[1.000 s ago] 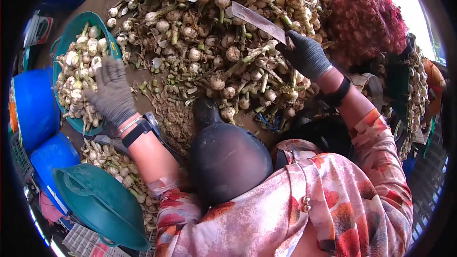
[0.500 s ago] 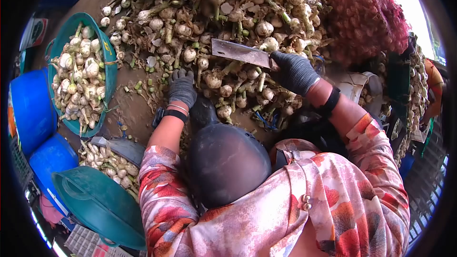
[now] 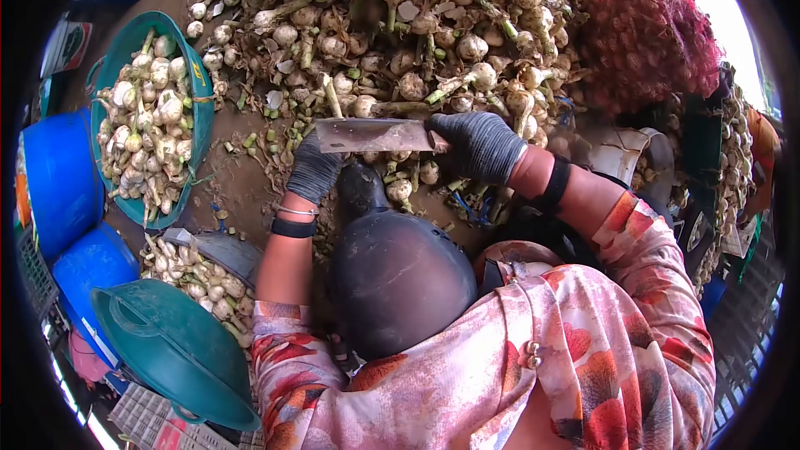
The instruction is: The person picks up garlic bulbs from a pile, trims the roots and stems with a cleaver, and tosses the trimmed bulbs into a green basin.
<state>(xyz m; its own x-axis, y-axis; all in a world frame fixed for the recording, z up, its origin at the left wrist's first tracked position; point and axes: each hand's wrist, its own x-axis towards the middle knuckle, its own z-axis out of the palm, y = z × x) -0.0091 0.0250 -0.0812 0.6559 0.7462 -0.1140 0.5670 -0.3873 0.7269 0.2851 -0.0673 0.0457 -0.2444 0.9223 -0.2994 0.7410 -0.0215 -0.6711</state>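
Observation:
My right hand [image 3: 483, 146], in a grey glove, is closed round the handle of a cleaver [image 3: 379, 136]. Its broad blade lies level and points left, across the front of my left hand [image 3: 315, 171]. That hand, also gloved, has its fingers curled and mostly hidden behind the blade. A pale garlic stem [image 3: 332, 97] sticks up from behind the blade's left end, at the left fingers; its bulb is out of sight. Beyond both hands spreads a large heap of dirty garlic bulbs [image 3: 472, 47] with stems.
A green basin [image 3: 202, 104] of trimmed garlic stands at left, near blue tubs [image 3: 58, 183] and a tilted green basin [image 3: 175, 350]. A red mesh sack [image 3: 650, 42] sits at far right. A dark rounded object [image 3: 400, 283] is close in front of my body.
My left hand has drawn back slightly and its fingers have curled. The cleaver has moved left and down, from the heap to in front of that hand.

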